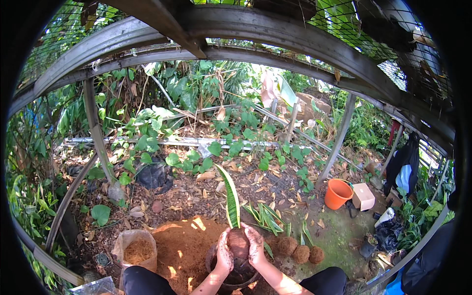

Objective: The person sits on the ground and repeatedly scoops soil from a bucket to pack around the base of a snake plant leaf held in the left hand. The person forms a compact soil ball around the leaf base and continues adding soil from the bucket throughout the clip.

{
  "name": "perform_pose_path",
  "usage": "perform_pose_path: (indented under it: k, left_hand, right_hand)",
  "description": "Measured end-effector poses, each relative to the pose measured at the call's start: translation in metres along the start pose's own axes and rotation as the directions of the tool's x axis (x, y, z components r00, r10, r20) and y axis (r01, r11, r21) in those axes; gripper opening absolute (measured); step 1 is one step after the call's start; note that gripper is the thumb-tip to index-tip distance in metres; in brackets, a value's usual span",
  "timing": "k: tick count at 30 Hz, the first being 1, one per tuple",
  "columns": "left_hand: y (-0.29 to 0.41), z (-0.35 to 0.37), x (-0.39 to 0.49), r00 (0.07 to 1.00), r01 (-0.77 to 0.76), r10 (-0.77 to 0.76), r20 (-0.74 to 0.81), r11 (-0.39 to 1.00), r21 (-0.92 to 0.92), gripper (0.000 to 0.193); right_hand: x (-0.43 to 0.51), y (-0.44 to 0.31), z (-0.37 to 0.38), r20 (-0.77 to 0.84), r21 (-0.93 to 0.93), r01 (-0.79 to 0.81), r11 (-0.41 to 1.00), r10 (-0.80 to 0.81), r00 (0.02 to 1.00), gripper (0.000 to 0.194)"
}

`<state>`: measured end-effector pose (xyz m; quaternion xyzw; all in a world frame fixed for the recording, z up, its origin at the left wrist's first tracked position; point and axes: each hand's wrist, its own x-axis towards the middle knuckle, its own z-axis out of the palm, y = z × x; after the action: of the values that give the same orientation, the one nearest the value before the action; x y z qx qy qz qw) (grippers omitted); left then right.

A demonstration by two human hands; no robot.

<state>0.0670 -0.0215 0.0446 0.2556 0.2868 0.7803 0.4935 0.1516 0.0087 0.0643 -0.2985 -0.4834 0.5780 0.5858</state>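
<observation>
Between my two palms sits a brown ball of soil (238, 244), with one upright snake plant leaf (231, 195), green with yellow edges, rising from its top. My left hand (224, 250) cups the ball's left side and my right hand (254, 244) its right side; both are smeared with wet soil. Under the ball stands a dark round pot (241, 285), partly covered by my hands and forearms. What lies deep inside the pot is hard to make out. To the right are several fibre-wrapped balls (301, 254), one with a leaf standing behind it.
Loose snake plant leaves (268, 219) lie beyond my right hand. On the left, a plastic sack (120, 245) holds coconut fibre (139, 251) beside a heap of reddish-brown coir-like material (184, 239). An orange bucket (338, 194) and a cardboard box (363, 197) stand farther right. Posts (337, 140) support overhead beams.
</observation>
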Motion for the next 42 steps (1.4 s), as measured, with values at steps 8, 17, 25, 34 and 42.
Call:
perform_pose_path:
  k: [8,17,25,34,42]
  left_hand:
    - [0.0,-0.017,0.007,0.892,0.439,-0.452,-0.007,0.87,-0.223,0.038]
    - [0.007,-0.022,0.005,0.788,0.613,-0.484,0.381,0.674,-0.413,0.041]
    - [0.001,-0.026,0.008,0.801,0.587,-0.457,0.386,0.725,-0.36,0.045]
    - [-0.006,-0.046,0.015,0.763,0.638,-0.537,0.36,0.713,-0.289,0.048]
    - [0.002,-0.038,0.016,0.759,0.64,-0.494,0.424,0.685,-0.348,0.051]
  right_hand:
    - [0.002,-0.02,-0.003,0.334,-0.554,0.437,0.709,-0.291,0.896,0.029]
    - [0.028,0.012,-0.031,0.384,-0.074,-0.14,0.987,0.157,0.91,0.072]
    - [0.023,0.04,-0.037,0.292,-0.275,-0.112,0.955,0.194,0.937,0.062]
    - [0.019,0.015,-0.03,0.418,-0.332,-0.046,0.942,0.191,0.888,0.06]
    - [0.015,0.01,-0.032,0.453,-0.244,-0.15,0.958,0.25,0.856,0.072]
